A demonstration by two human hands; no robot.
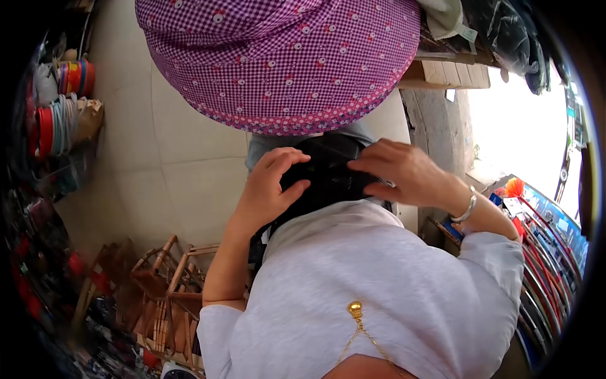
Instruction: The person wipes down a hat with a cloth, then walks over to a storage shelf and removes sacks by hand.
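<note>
A black item with a mesh-like sheen (325, 174) lies in the person's lap, against the light grey shirt. My left hand (278, 180) is at its left edge, fingers curved and thumb held apart, nothing visible between them. From the right, my right hand (398, 169) reaches over the black item, its fingertips on or just above the surface and its thumb lower, apart from the fingers. Part of the black item is hidden by the hands. Just beyond it is a large rounded purple checked cloth (284, 69) with a flowered border.
Wooden frames, perhaps small chairs (170, 297), stand at lower left. Coloured rolls and coils (63, 126) are at the far left. A wooden ledge (448, 74) is at upper right, with plastic-wrapped goods above. Long red and dark rods (543, 252) lie at right. Pale tiles (196, 189) cover the floor.
</note>
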